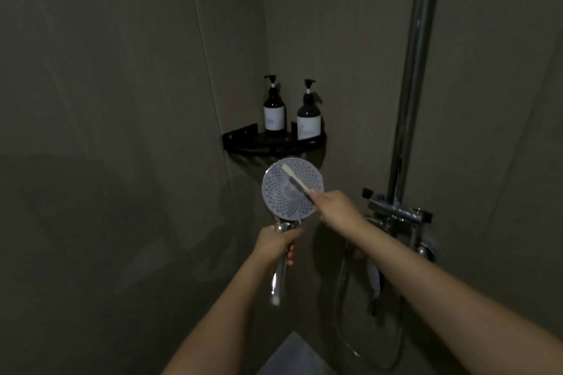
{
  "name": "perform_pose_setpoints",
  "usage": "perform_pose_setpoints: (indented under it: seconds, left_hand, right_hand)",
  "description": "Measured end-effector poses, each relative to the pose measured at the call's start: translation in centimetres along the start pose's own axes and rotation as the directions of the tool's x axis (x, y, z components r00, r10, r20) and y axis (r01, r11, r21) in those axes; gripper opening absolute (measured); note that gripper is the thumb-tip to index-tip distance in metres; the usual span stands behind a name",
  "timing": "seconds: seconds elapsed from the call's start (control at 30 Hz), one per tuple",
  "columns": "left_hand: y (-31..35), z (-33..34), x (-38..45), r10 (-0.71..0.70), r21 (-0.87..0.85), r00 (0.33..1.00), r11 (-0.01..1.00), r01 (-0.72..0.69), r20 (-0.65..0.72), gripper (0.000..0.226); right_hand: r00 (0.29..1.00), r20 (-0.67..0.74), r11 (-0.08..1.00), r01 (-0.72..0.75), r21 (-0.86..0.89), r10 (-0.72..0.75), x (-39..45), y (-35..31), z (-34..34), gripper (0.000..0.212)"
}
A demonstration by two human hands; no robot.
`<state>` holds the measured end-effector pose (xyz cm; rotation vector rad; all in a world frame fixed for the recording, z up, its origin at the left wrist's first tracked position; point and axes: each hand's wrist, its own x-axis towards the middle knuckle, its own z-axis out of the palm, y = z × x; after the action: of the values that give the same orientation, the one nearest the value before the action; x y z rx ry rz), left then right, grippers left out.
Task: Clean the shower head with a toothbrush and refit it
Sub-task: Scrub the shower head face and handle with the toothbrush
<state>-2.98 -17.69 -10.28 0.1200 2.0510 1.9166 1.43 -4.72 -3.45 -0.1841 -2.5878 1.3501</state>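
The round shower head (281, 196) faces me in the middle of the view, its pale nozzle plate dotted with holes. My left hand (278, 242) grips its chrome handle just below the head; the handle's free end points down. My right hand (330, 207) holds a toothbrush (297, 181) by the dark handle. The light brush end lies across the upper part of the nozzle plate.
A black corner shelf (271, 143) with two dark pump bottles (274, 109) hangs just behind the head. At the right stand the chrome riser pipe (411, 85), the mixer valve (396, 215) and a looping hose (344, 313). Grey walls close in on both sides.
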Motion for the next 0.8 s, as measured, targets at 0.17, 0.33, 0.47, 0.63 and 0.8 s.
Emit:
perform_pose_setpoints:
  seconds: [0.17, 0.33, 0.47, 0.63, 0.8]
  left_hand:
    - [-0.8, 1.4, -3.2, 0.010, 0.091, 1.000, 0.996, -0.011, 0.014, 0.028]
    - [0.3, 2.4, -5.0, 0.028, 0.090, 1.000, 0.996, -0.028, -0.002, 0.028]
    - [0.5, 2.6, -6.4, 0.040, 0.071, 0.999, 0.997, -0.040, 0.001, 0.029]
    - [-0.7, 3.1, -7.7, 0.034, 0.070, 0.999, 0.997, -0.035, 0.014, 0.029]
    - [-1.7, 3.5, -8.7, -0.035, -0.015, 0.999, 0.999, 0.035, 0.000, 0.023]
  right_hand:
    - [0.998, 0.007, 0.998, -0.055, -0.030, 0.055, -4.3, 1.7, -1.1, 0.051]
    - [0.997, -0.064, 0.979, 0.018, -0.201, -0.032, -5.1, 0.2, -2.5, 0.050]
    - [0.988, -0.114, 0.961, 0.067, -0.269, -0.101, -5.8, -1.0, -2.6, 0.049]
    - [0.972, -0.027, 0.820, 0.182, -0.542, -0.234, -5.9, -1.3, -1.8, 0.040]
    - [0.952, -0.284, 0.861, -0.049, -0.506, -0.113, -3.9, -1.0, -5.3, 0.054]
